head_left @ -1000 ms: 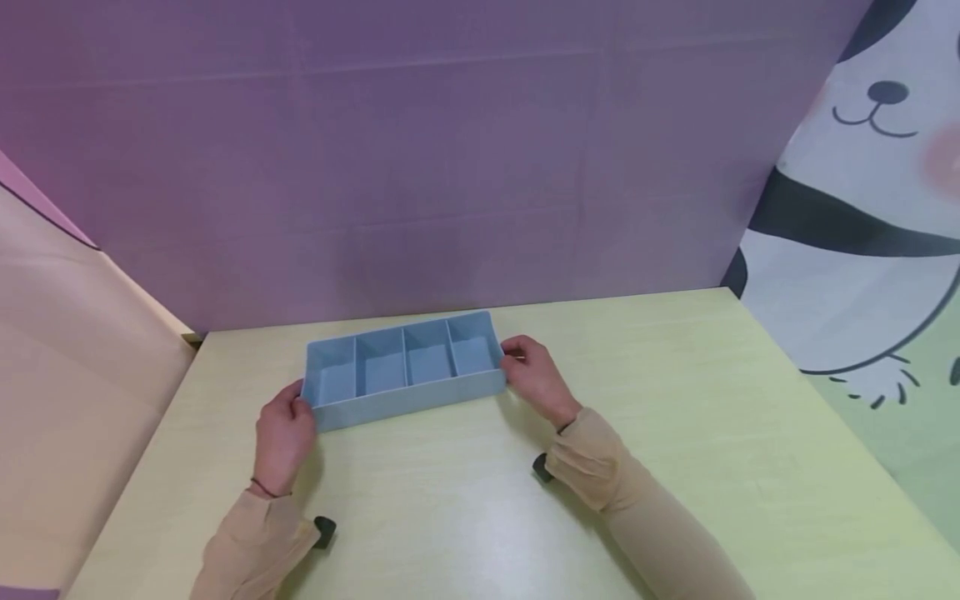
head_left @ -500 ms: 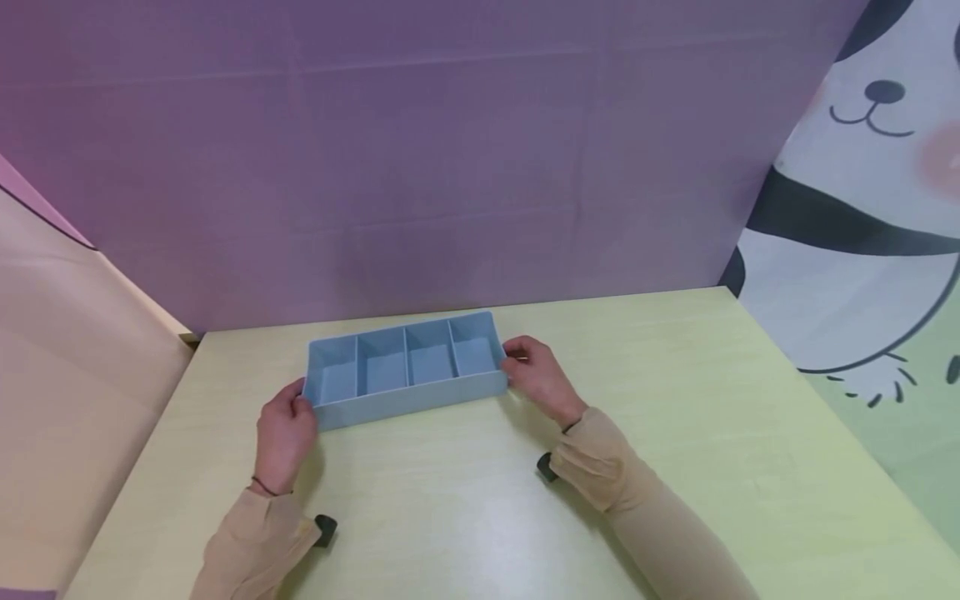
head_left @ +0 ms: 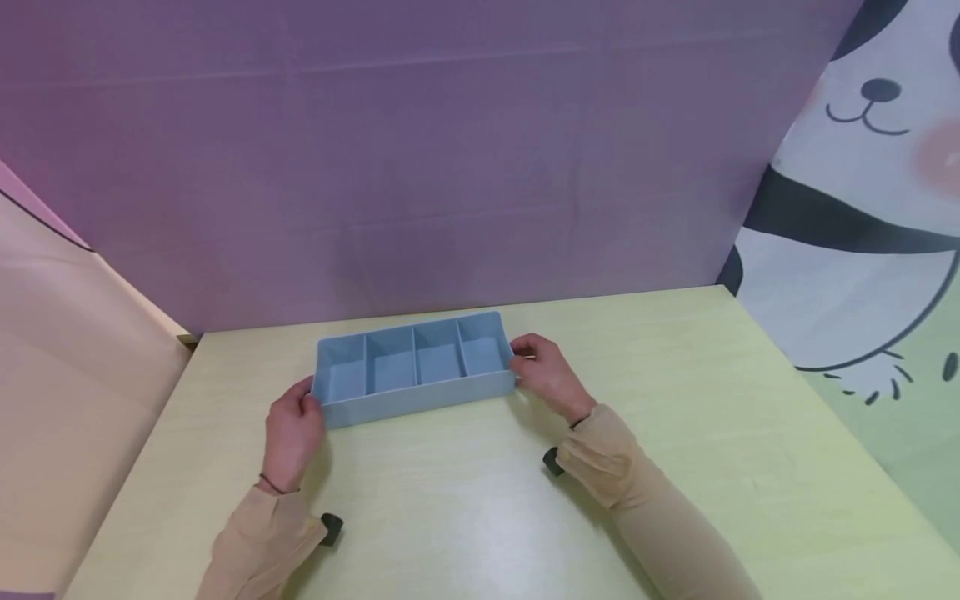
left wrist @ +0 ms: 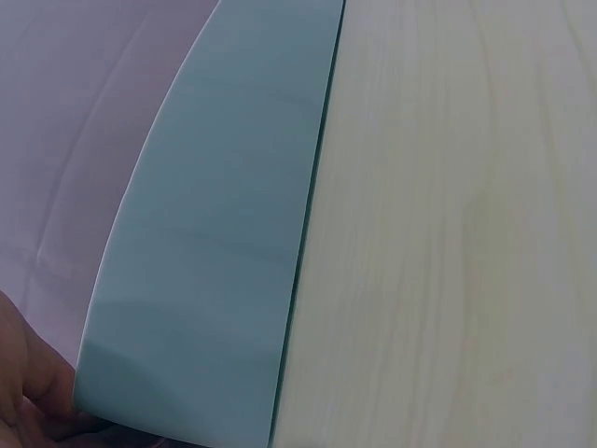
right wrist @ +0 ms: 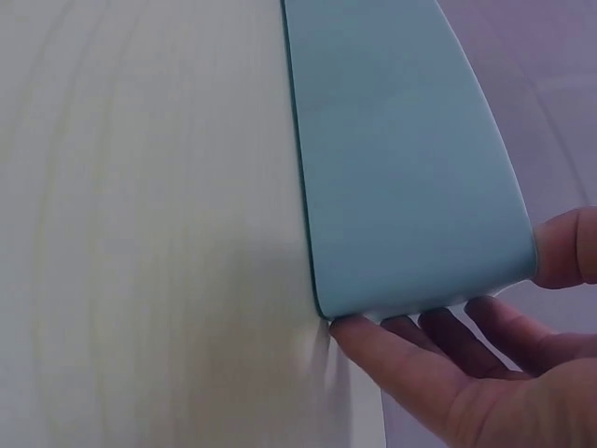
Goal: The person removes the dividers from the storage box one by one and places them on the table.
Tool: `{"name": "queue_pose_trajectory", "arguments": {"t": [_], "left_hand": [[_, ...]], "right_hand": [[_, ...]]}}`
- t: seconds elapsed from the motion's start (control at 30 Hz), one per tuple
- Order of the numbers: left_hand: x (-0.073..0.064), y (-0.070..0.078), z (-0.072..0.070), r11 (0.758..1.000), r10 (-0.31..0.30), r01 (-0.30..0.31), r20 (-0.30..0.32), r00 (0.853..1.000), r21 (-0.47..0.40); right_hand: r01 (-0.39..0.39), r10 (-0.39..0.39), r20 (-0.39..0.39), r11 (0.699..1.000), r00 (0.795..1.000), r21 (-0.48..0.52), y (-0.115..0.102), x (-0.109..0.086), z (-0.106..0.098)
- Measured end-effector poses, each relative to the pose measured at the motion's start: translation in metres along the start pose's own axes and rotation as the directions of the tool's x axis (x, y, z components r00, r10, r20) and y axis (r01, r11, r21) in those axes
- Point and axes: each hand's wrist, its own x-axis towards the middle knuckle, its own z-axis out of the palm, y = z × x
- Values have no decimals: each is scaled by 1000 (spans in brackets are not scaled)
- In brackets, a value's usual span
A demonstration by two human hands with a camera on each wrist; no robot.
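A light blue divided tray, with a row of bare compartments, lies slightly angled near the back of the table. My left hand holds its left end, thumb at the near corner. At the opposite end, my right hand grips the short side. The right wrist view shows the thumb at the rim and several fingertips against the outside of the end wall. In the left wrist view, the tray's long side fills the middle, and only part of the left hand shows at the lower left corner.
The pale wood-grain table reaches back to a purple cloth backdrop just behind the tray. A panda-printed cloth hangs on the right, and a cream cloth on the left. Small black pieces stick out at both sleeve cuffs.
The tray has shifted a little to the right, with both hands moving along at its ends. The grip of each hand looks the same.
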Motion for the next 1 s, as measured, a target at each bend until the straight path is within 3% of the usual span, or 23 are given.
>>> {"name": "queue_pose_trajectory", "arguments": {"t": [0.37, 1.0], "left_hand": [[-1, 1, 2, 1000, 10, -10, 1, 1000, -8], [0, 3, 7, 998, 18, -16, 41, 999, -60]], "right_hand": [[-39, 39, 3, 999, 999, -6, -1, -1, -2], [-24, 24, -3, 1000, 1000, 3, 5, -3, -13]]}}
